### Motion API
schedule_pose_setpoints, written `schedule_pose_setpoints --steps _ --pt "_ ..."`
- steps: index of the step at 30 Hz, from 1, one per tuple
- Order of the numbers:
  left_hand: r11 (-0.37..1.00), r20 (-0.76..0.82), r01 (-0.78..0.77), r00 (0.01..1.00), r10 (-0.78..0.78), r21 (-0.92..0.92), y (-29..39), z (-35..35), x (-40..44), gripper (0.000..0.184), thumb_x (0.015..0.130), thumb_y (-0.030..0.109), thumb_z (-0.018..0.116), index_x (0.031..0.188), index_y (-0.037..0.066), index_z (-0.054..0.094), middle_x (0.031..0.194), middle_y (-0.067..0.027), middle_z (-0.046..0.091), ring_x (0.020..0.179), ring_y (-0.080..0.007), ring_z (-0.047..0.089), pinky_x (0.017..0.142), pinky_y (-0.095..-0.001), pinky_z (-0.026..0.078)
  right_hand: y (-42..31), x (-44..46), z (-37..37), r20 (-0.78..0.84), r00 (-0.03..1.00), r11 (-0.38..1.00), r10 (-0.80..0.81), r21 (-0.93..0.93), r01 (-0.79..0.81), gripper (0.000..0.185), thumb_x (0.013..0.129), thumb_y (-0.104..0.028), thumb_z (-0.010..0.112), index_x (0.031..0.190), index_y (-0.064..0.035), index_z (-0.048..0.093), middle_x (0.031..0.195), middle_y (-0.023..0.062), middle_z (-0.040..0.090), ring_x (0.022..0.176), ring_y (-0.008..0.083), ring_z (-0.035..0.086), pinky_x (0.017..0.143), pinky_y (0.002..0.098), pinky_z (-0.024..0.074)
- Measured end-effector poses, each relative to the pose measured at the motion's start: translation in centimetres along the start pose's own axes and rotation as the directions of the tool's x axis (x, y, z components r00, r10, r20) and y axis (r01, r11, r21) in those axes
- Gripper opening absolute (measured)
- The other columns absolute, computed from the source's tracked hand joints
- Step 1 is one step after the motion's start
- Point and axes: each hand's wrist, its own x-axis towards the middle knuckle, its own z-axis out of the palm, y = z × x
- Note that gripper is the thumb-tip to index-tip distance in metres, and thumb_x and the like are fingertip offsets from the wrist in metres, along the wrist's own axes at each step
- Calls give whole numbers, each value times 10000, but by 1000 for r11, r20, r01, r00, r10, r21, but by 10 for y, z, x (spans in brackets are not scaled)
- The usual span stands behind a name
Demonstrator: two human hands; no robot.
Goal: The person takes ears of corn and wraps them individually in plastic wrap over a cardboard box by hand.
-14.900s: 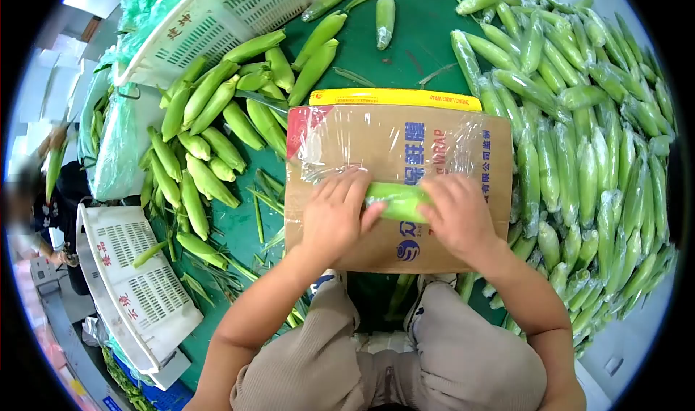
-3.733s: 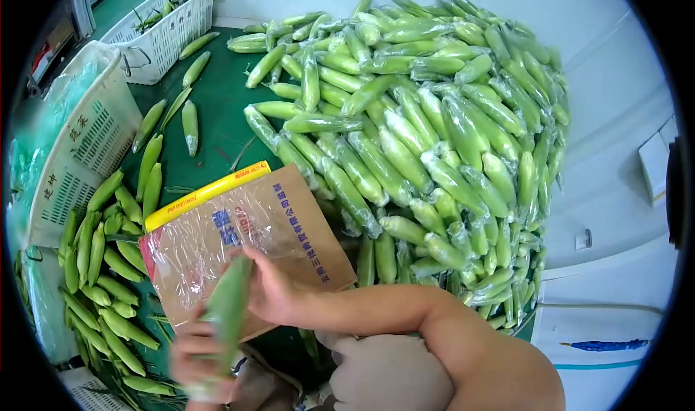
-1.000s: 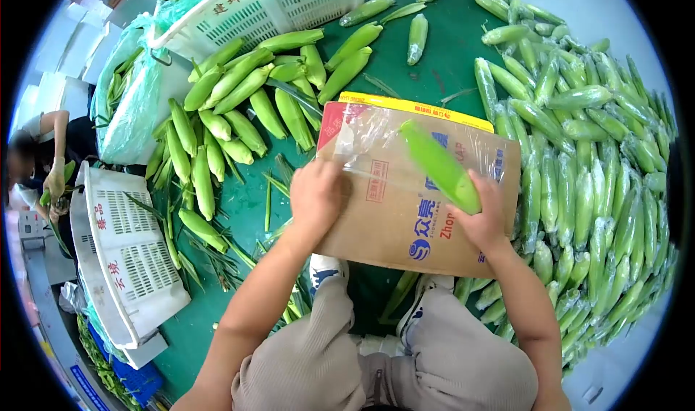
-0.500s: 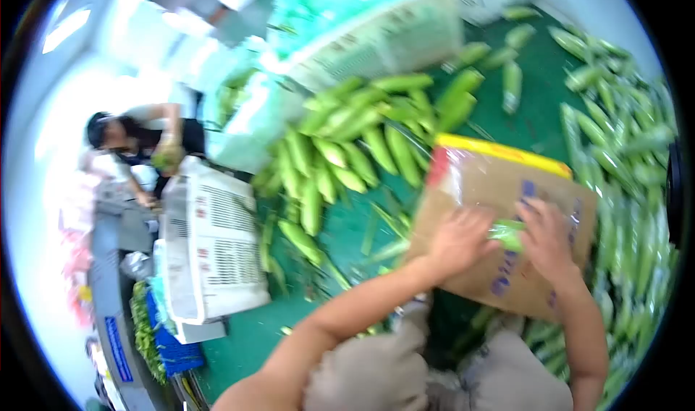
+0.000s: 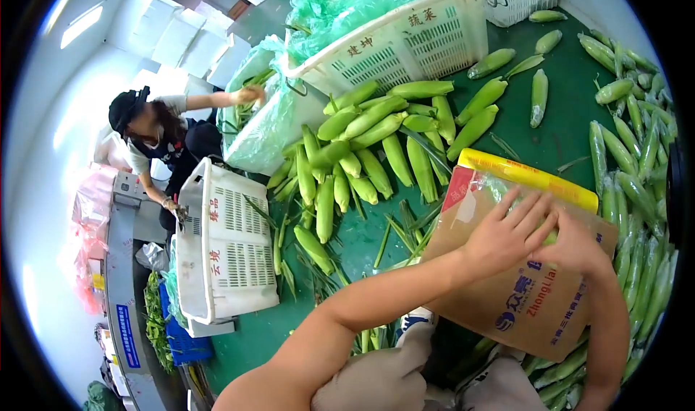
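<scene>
A cardboard box (image 5: 499, 284) lies before me, with a yellow roll of cling film (image 5: 532, 179) along its far edge. Clear film covers part of the box top, near that roll. My left hand (image 5: 509, 230) lies over an ear of corn (image 5: 552, 236), its fingers long and pressed onto it. Cupped round the same ear from the other side is my right hand (image 5: 572, 243). The fingers of both hands overlap and hide most of the ear; only green bits show. The ear rests near the film roll.
Unwrapped corn (image 5: 376, 132) is heaped on the green floor ahead. Film-wrapped ears (image 5: 641, 266) are piled at right. White crates (image 5: 405, 38) and a green-bagged container (image 5: 250, 132) stand beyond. A co-worker (image 5: 170, 125) at left reaches into the bag. A white crate (image 5: 224, 241) stands between us.
Both my hands have moved up the box toward the film roll with the ear, and now overlap. The co-worker has straightened and stretched an arm to the green bag.
</scene>
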Motion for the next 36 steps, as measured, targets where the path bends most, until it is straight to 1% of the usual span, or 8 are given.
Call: schedule_pose_setpoints --steps 7,9,15,20,24,28,32,36 --pt "866 735 391 677 -40 -313 27 -37 -1 457 715 204 768 1087 18 579 1003 -206 697 959 -372 702 803 -487 544 18 -15 -19 119 985 992 -126 46 121 428 1047 -213 550 1448 -62 565 1456 185 594 1381 344 534 1169 425 396" --pt "841 784 416 620 17 -347 31 -53 3 504 736 261 790 1111 -4 582 1035 -239 700 990 -405 695 844 -502 543 13 -7 10 212 907 787 -363 -452 421 457 1027 -237 571 1476 -148 563 1558 106 522 1477 331 431 1237 511 291" --pt "766 830 422 499 250 -484 62 -45 -46 548 731 347 799 1124 15 612 961 -268 709 926 -467 688 814 -537 549 49 -18 66 230 883 621 -409 -640 453 575 1009 -455 587 1552 -295 489 1641 -31 419 1574 230 263 1276 584 100" --pt "464 694 811 -104 713 -355 105 -76 -119 713 724 262 815 1336 28 535 1182 -270 658 1115 -427 645 935 -506 513 50 -26 76 179 858 586 -481 -662 467 600 984 -474 612 1500 -178 532 1572 37 483 1497 264 376 1225 538 259" --pt "288 671 831 132 729 -477 75 -86 -144 800 756 215 830 1458 43 487 1375 -223 535 1289 -365 537 1052 -433 458 -14 -118 102 492 776 732 -394 -342 589 828 829 -703 680 1331 -49 604 1099 130 640 1027 326 631 842 454 515" --pt "383 850 759 452 272 -526 20 -147 -119 818 688 287 967 1384 27 624 1252 -172 704 1099 -309 704 927 -398 544 19 -173 167 648 754 858 -111 445 -256 715 880 -411 822 1389 -49 476 1190 177 659 1117 280 649 952 417 516" --pt "596 628 602 752 -198 -532 -6 -175 -78 336 756 231 917 981 43 753 845 -92 746 861 -276 741 758 -368 581 4 -142 144 316 939 782 -136 617 -94 737 885 -326 836 1449 -19 475 1257 133 651 1177 201 598 1002 348 494" --pt "-304 243 -69 447 -861 -950 39 -117 -83 287 912 282 765 959 150 515 853 17 507 1002 -182 603 1112 -533 448 -7 -106 135 -160 986 439 -35 884 159 650 931 -428 768 1406 -50 535 1177 124 677 1123 222 639 987 350 519"
